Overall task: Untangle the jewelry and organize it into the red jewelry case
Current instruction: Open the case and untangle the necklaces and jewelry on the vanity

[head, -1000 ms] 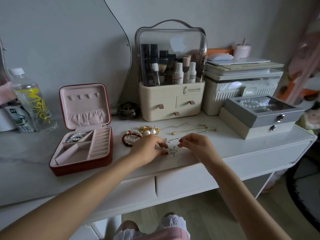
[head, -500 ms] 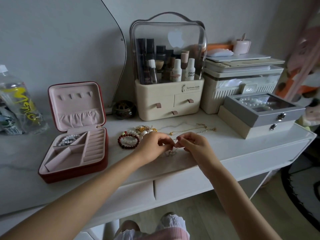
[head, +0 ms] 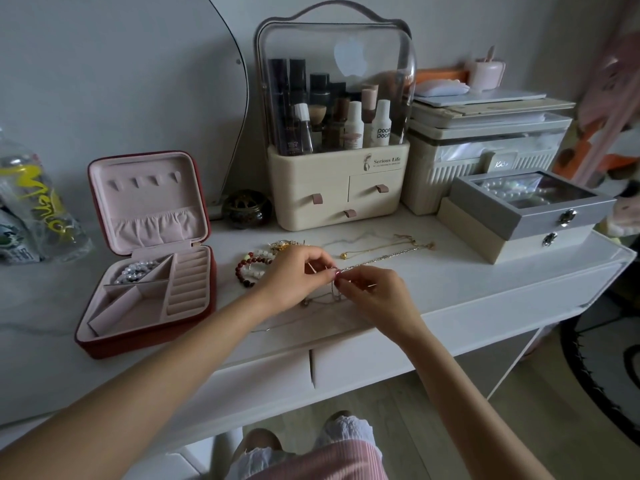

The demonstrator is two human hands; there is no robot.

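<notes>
The red jewelry case (head: pixel 114 344) lies open at the left of the white desk, pink inside, with a pearl bracelet (head: pixel 133 271) in its back-left compartment. At the desk's middle my left hand (head: pixel 294 273) and my right hand (head: pixel 375 294) meet and both pinch a thin silver chain (head: pixel 381 259), lifted a little off the top; its tangled loops (head: pixel 323 301) hang beneath my fingers. A gold necklace (head: pixel 377 249) lies behind it. Red and white bead bracelets (head: pixel 247 268) and a gold piece (head: pixel 282 244) sit just left of my left hand.
A cream cosmetics organizer (head: pixel 334 188) with a clear dome stands at the back. Grey and cream boxes (head: pixel 526 216) are stacked at right, before a white ribbed storage box (head: pixel 485 157). A water bottle (head: pixel 38 206) stands far left, a small dark jar (head: pixel 246 209) behind the case.
Both hands have raised the silver chain off the desk and brought their fingertips together on it. The view has swung slightly right, so the case sits farther left.
</notes>
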